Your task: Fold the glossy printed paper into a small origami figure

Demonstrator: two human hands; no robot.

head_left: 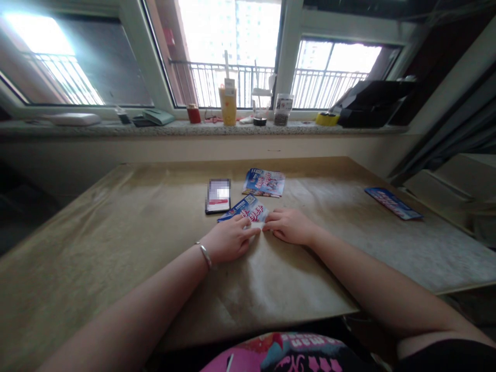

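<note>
Two bare hands meet over one blue printed leaflet [253, 208] on a tan-covered table [155, 237], near its middle. Counting clock directions from where the fingertips meet, with 12 toward the window, the leaflet spreads from 10 to 12 o'clock, its QR code [251, 198] near the far corner and a white strip showing along its near edge.

The left hand [228, 240], a silver bracelet [205, 256] at its wrist, comes in from 8 o'clock; its fingers lie slightly apart on the leaflet, the index stretched toward the other hand. The right hand [292, 226] reaches in from 4 o'clock, fingers bent and close together at the leaflet's right end. Whether either thumb pinches the paper, I cannot tell.

At 10 o'clock a smartphone [218, 197] lies just beside the leaflet, its screen blurred out. At 12 o'clock sits a fanned stack of similar leaflets [264, 182]; near 3 o'clock, well apart, is a narrow blue printed piece [393, 203].

On the granite windowsill [155, 130] beyond, a red jar [194, 114] stands at 11 o'clock and a yellow tumbler [229, 107] at half past 11.
</note>
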